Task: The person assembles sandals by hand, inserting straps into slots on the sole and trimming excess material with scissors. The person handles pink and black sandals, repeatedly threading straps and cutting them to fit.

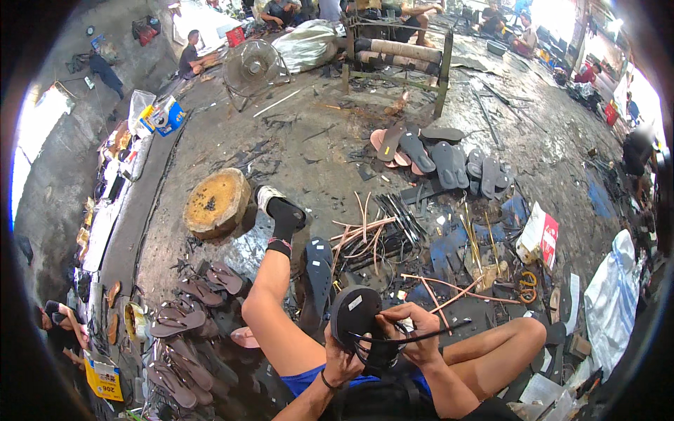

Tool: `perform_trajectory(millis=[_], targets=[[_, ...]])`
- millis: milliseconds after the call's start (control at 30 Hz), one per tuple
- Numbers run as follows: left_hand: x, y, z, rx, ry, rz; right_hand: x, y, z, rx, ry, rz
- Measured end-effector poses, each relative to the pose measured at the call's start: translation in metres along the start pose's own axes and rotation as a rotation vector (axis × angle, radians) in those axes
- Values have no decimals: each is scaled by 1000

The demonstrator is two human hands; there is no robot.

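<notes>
From where I stand, the person sits low with knees apart, both hands close together over the lap, working on one black sole (351, 319). The left hand (342, 361) is clamped round the sole's near edge, holding it tilted up so a small white label shows on its face. The right hand (415, 330) is just beside it, fingertips pinched on a thin black strap (449, 330), whose loose end sticks out to the right; exactly how the strap meets the sole is hidden by the fingers. Just past the hands, another dark sole (318, 270) lies by the left shin. Brown sandals (177, 321) are heaped on the left, with a round block (219, 203) beyond them, near the outstretched foot. Ahead lie pink strips (374, 226) among black ones, and farther off a cluster of grey slippers (449, 166). Yellow-handled scissors (527, 288) rest on the right, near a crumpled white sack (612, 302). A fan (251, 64) stands at the back.
</notes>
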State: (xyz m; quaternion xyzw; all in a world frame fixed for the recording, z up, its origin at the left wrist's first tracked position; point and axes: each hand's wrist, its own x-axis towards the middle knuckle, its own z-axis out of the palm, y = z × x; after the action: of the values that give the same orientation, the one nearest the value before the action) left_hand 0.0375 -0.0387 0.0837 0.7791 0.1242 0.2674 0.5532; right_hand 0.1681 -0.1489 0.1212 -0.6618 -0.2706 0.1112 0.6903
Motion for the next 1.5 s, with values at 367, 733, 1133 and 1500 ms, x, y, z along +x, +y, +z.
perform_trajectory(millis=[367,733,1133,1500], targets=[[8,10,-11,128,-33,-68,0,11,-22,451,-191,356],[18,15,-31,849,-109,452,12,-30,-36,-748,198,-491],[-28,-35,2,-784,135,-578,10,-35,-14,-184,-35,75],[8,2,13,-623,67,-484,5,-14,-11,-200,18,-86]])
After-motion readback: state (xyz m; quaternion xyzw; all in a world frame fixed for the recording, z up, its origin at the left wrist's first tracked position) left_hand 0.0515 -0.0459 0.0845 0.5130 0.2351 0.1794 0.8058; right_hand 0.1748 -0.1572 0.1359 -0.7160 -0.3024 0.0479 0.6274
